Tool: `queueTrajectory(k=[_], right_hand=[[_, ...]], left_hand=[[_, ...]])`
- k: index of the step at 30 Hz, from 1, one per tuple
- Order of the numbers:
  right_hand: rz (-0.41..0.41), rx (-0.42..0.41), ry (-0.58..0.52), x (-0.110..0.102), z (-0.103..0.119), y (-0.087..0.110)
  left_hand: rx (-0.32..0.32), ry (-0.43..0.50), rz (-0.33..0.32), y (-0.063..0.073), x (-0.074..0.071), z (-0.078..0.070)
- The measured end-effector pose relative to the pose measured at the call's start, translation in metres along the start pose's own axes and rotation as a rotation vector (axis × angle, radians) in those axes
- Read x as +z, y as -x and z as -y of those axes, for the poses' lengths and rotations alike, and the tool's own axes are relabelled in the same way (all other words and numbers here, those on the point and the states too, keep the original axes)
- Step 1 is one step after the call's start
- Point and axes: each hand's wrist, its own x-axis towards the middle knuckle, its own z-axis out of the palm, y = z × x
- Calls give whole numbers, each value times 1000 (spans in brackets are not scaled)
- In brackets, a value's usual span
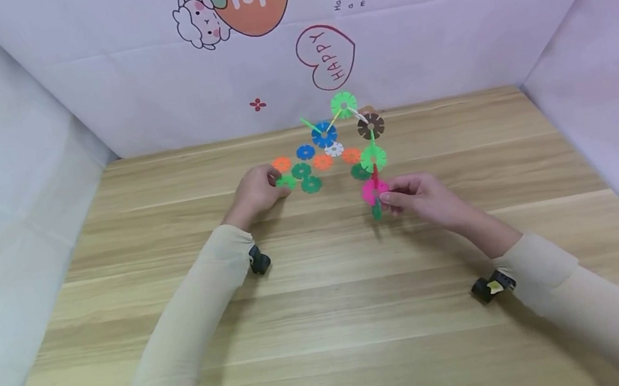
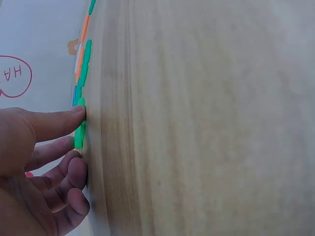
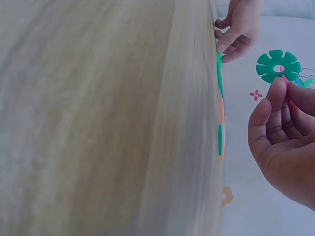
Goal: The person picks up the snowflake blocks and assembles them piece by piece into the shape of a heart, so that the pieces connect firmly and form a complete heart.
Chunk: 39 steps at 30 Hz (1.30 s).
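My right hand (image 1: 423, 198) pinches a pink snowflake disc (image 1: 370, 192) between thumb and fingers. That disc belongs to a raised chain of interlocked discs: a dark green disc (image 3: 278, 66) at the lower end, then light green (image 1: 373, 158), brown (image 1: 371, 126), another light green (image 1: 344, 105) and blue (image 1: 324, 134). A light green disc seen edge-on (image 1: 310, 124) juts from the blue one. On the table my left hand (image 1: 258, 191) has thumb and fingertips at the edges of a loose light green disc (image 1: 287, 182); the left wrist view shows the thumb (image 2: 59, 123) against it.
Several loose discs lie on the wooden table (image 1: 325, 320) between the hands: orange (image 1: 323, 162), dark green (image 1: 311, 184), blue (image 1: 306, 152) and white (image 1: 334, 149). Behind them hangs a printed white cloth (image 1: 442, 41), with further white walls at both sides.
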Motion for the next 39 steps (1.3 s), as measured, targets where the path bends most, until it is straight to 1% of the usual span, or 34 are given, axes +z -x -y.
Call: queueTrajectory(k=[5,9,13,18,22,28,34,39], right_hand=[[-2,7,16,0,4,3],[-2,8,6,0,6,4],[-2,5,0,1,4,3],[13,2,8,1,-1,2],[40,-11,25,-1,-5,1],[66,-12,57,-7,-11,0],[73,-13,49,-10,-14,0],[79,-10,42,-8,-12,0]], left_hand=[[-17,35,-12,3,-1,2],[-6,77,-33,5,-1,6],[3,131,-53,8,0,9],[12,199,-50,13,0,15],[22,234,-54,16,-1,20],[33,244,-59,18,-2,24],[39,240,-59,21,-4,24],[30,211,-36,20,-5,26]])
